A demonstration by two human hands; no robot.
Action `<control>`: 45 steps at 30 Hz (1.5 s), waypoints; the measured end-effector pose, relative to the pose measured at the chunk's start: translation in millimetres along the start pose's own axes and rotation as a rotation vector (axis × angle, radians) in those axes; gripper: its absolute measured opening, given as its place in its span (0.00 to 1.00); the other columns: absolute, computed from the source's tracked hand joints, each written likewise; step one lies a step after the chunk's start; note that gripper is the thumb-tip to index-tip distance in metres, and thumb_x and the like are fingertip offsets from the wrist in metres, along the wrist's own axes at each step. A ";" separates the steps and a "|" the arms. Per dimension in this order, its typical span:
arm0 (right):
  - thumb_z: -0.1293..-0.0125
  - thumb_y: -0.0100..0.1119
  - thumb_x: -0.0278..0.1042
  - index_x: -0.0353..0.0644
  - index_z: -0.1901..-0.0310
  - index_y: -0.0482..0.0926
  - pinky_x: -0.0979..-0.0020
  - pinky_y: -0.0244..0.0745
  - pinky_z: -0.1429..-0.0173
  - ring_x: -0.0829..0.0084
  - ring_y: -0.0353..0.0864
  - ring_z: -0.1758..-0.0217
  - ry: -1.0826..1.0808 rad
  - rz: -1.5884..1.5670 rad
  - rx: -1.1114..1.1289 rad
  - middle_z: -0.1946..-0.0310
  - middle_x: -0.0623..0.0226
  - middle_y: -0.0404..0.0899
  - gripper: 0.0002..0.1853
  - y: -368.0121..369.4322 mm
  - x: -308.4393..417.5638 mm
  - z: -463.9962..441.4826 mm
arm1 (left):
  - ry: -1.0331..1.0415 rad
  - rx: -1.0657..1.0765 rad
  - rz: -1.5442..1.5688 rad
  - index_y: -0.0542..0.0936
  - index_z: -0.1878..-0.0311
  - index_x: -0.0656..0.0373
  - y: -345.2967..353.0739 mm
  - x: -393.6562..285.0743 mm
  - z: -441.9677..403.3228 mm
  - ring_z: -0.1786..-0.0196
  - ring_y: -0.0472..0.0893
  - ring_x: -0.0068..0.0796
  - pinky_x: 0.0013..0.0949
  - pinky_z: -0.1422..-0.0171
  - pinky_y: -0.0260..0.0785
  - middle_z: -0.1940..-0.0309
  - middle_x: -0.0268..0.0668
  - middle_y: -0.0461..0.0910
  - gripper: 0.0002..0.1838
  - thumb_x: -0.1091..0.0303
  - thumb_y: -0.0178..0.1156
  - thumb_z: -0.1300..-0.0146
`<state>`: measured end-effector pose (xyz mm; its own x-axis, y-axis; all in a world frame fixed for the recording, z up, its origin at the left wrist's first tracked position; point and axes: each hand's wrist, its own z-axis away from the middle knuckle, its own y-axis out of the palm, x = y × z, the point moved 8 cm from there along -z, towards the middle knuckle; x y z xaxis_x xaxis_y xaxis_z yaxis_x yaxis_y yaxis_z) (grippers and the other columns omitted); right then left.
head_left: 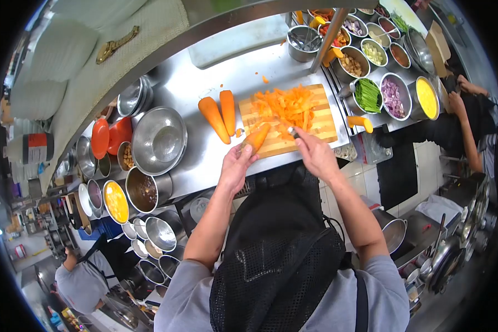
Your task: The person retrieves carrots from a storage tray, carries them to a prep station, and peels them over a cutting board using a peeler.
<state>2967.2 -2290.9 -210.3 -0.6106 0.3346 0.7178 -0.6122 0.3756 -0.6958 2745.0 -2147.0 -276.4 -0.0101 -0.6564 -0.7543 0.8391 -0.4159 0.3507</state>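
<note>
My left hand [239, 167] is closed around the thick end of a carrot [258, 139], whose tip points up and right over the near left of a striped wooden cutting board [329, 124]. In my right hand [317, 154] is what looks like a peeler [292, 132]; its short dark end shows, but its blade is hard to make out. It is just right of the carrot. A loose pile of orange carrot peelings [293, 105] covers much of the board. Left of the board, two smooth whole carrots [214, 119] lie side by side on the steel counter [196, 160].
A wide steel bowl [159, 141] stands at left, near a pot of dark liquid [142, 191] and a yellow-filled container [116, 202]. At right are containers of chopped greens [367, 95] and purple onion [393, 97]. Other people work at far right and lower left.
</note>
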 end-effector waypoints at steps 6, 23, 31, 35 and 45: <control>0.15 0.55 0.46 0.50 0.27 0.81 0.48 0.85 0.43 0.43 0.90 0.47 -0.108 -0.202 0.096 0.50 0.48 0.90 0.22 52.1 36.5 8.3 | -0.005 0.028 -0.028 0.70 0.26 0.73 0.0 6.9 -1.8 0.39 0.85 0.29 0.35 0.32 0.82 0.35 0.47 0.83 0.30 0.61 0.67 0.18; 0.09 0.48 0.50 0.38 0.24 0.76 0.74 0.70 0.71 0.81 0.73 0.79 0.334 -0.536 0.092 0.70 0.65 0.87 0.28 19.8 -12.3 6.1 | 0.036 -0.083 -0.141 0.63 0.21 0.70 5.1 -11.4 8.6 0.38 0.85 0.35 0.40 0.26 0.80 0.37 0.52 0.82 0.32 0.65 0.66 0.18; 0.10 0.51 0.47 0.39 0.22 0.75 0.78 0.69 0.71 0.82 0.72 0.77 0.574 -0.956 0.212 0.67 0.67 0.86 0.26 58.8 -19.3 25.6 | 0.063 -0.043 -0.212 0.61 0.20 0.69 6.0 -11.4 14.4 0.34 0.85 0.40 0.43 0.23 0.80 0.37 0.52 0.81 0.32 0.67 0.63 0.17; 0.13 0.56 0.42 0.40 0.24 0.77 0.59 0.84 0.47 0.56 0.89 0.56 0.085 -0.366 -0.009 0.56 0.52 0.89 0.24 39.1 8.4 15.8 | 0.027 -0.078 -0.111 0.62 0.20 0.73 2.0 -8.3 12.1 0.34 0.85 0.41 0.40 0.27 0.81 0.37 0.52 0.82 0.34 0.63 0.64 0.16; 0.17 0.57 0.44 0.55 0.25 0.78 0.43 0.87 0.51 0.39 0.90 0.55 0.051 0.178 0.052 0.56 0.45 0.87 0.23 35.1 -17.4 -6.7 | 0.034 -0.045 -0.119 0.73 0.32 0.78 2.7 -2.6 5.3 0.37 0.86 0.33 0.38 0.30 0.84 0.36 0.48 0.83 0.26 0.60 0.62 0.15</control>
<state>2959.6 -2277.8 -247.1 -0.6862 0.4356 0.5825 -0.5226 0.2618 -0.8114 2744.4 -2149.7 -270.5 -0.0937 -0.5821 -0.8077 0.8567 -0.4605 0.2325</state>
